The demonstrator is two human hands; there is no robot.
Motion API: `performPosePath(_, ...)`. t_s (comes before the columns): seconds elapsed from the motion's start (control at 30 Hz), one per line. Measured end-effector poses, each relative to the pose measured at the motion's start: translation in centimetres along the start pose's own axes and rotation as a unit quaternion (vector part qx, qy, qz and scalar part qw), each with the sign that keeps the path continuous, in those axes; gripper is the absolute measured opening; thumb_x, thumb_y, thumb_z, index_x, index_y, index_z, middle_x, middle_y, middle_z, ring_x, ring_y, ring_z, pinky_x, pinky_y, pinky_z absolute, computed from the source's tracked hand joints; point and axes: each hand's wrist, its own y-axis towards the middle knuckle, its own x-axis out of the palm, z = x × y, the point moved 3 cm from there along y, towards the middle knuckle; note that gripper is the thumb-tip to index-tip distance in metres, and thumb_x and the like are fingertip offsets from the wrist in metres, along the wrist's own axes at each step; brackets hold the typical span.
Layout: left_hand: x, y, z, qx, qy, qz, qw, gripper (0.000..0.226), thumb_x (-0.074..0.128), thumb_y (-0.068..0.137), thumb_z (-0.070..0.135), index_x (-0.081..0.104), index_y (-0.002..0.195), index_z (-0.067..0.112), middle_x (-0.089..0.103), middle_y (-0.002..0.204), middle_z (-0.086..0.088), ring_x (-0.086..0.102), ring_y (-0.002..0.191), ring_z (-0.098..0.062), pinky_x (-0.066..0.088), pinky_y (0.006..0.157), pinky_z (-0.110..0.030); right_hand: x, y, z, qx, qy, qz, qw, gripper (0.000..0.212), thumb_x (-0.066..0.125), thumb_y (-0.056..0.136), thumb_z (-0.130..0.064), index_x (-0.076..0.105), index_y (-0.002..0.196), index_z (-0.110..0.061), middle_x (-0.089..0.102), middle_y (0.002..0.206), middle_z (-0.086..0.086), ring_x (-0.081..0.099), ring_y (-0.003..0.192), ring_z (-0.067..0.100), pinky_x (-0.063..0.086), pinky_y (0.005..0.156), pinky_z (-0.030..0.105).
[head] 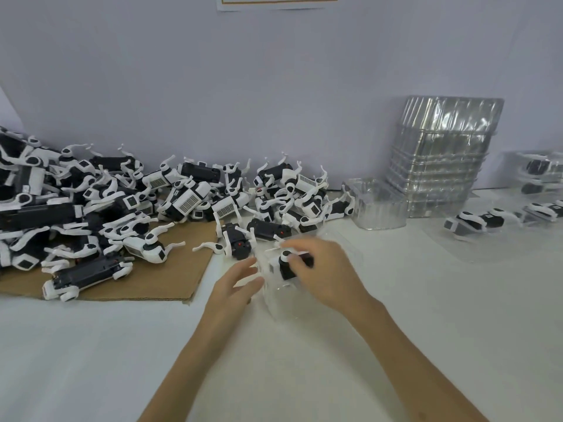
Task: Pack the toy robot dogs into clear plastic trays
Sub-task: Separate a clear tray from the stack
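The right hand (326, 269) grip pinches the toy dog (283, 266) crosswise over the clear tray (280, 303), whose left side the straight-fingered left hand (240, 283) touches.

I wear 1 wide-angle camera on my head, and it looks forward and down over the white table (396, 345) toward the pale wall (274, 71) at the back. It sits close above my work: both forearms run in from the bottom edge, and my left hand (234, 284) and my right hand (326, 269), which grips a toy robot dog (285, 264), land near the middle. The view reaches the heap of toy dogs (122, 202) at far left and the stack of clear trays (441, 156) at far right.
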Motion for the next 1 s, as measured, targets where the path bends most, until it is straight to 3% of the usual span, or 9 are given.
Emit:
performPosePath(0.1,-0.2,0.0,0.1,-0.008,-0.018,-0.004,1.0,0.038,0.064,0.097,0.027,0.06,0.132,0.04,0.066,0.128,0.015,0.064,0.115,-0.007,0.05,0.102,-0.039,1.1,-0.3,-0.3,0.001,-0.09,-0.044,0.995,0.026,0.058,0.088,-0.05,0.073,0.1,-0.034,0.063,0.121,-0.021,0.058,0.098,0.0,0.047,0.076,0.024)
performPosePath(0.17,-0.1,-0.1,0.2,-0.007,-0.023,-0.002,1.0,0.038,0.063,0.097,0.026,0.06,0.131,0.04,0.065,0.128,0.016,0.064,0.115,-0.007,0.05,0.102,-0.038,0.6,-0.3,0.0,0.035,-0.078,-0.052,0.995,0.053,0.06,0.07,-0.078,0.07,0.108,-0.043,0.059,0.123,-0.034,0.054,0.102,-0.01,0.042,0.076,0.02)
performPosePath(0.23,0.1,-0.2,0.2,-0.002,-0.017,-0.005,1.0,0.036,0.062,0.097,0.026,0.06,0.13,0.04,0.064,0.129,0.017,0.067,0.11,-0.006,0.05,0.102,-0.037,0.1,-0.2,0.3,0.057,-0.084,-0.073,0.992,0.069,0.062,0.057,-0.087,0.067,0.113,-0.046,0.055,0.128,-0.035,0.05,0.11,-0.012,0.039,0.081,0.02)
performPosePath(0.43,0.2,-0.1,-0.1,-0.006,-0.016,-0.005,1.0,0.031,0.058,0.1,0.023,0.062,0.126,0.039,0.059,0.132,0.018,0.072,0.099,-0.008,0.048,0.104,-0.037,-2.9,0.7,3.6,0.129,-0.082,0.032,0.988,0.02,0.074,0.073,-0.037,0.072,0.093,-0.033,0.064,0.108,-0.018,0.062,0.102,0.009,0.044,0.096,0.035)
performPosePath(0.5,0.2,0.1,-0.1,-0.009,-0.02,-0.005,1.0,0.03,0.059,0.1,0.024,0.063,0.125,0.04,0.058,0.133,0.018,0.073,0.098,-0.009,0.048,0.104,-0.038,-4.3,0.8,5.7,0.165,-0.083,0.084,0.979,0.019,0.073,0.077,-0.031,0.073,0.096,-0.029,0.066,0.108,-0.015,0.063,0.102,0.012,0.04,0.103,0.04)
performPosePath(0.63,0.3,0.1,-0.2,-0.008,-0.024,-0.009,1.0,0.03,0.06,0.099,0.026,0.064,0.123,0.043,0.057,0.133,0.02,0.073,0.098,-0.009,0.048,0.104,-0.038,-7.0,0.4,9.3,0.218,-0.119,0.182,0.952,0.025,0.069,0.083,-0.021,0.074,0.106,-0.026,0.068,0.12,-0.009,0.058,0.119,0.015,0.011,0.12,0.044)
performPosePath(0.77,0.4,0.0,-0.1,-0.009,-0.027,-0.009,1.0,0.03,0.059,0.099,0.025,0.063,0.124,0.041,0.057,0.133,0.019,0.073,0.097,-0.01,0.047,0.105,-0.038,-8.8,-0.3,10.7,0.224,-0.115,0.24,0.938,0.03,0.063,0.084,0.001,0.074,0.099,-0.023,0.071,0.114,-0.003,0.063,0.109,0.02,0.005,0.124,0.049)
performPosePath(0.9,0.4,0.0,0.1,-0.011,-0.032,-0.005,0.999,0.028,0.058,0.1,0.022,0.063,0.123,0.037,0.058,0.131,0.018,0.074,0.094,-0.01,0.049,0.102,-0.037,-9.0,-0.4,10.9,0.186,-0.061,0.226,0.954,0.039,0.051,0.08,0.016,0.073,0.091,-0.015,0.071,0.104,0.006,0.064,0.104,0.025,0.038,0.109,0.052)
performPosePath(1.0,0.4,0.1,0.2,-0.009,-0.027,-0.003,1.0,0.028,0.058,0.1,0.021,0.063,0.123,0.036,0.058,0.131,0.019,0.074,0.093,-0.01,0.049,0.102,-0.04,-8.8,-0.4,11.0,0.16,-0.056,0.23,0.958,0.042,0.048,0.077,0.018,0.074,0.089,-0.013,0.07,0.104,0.004,0.063,0.104,0.027,0.044,0.102,0.05)
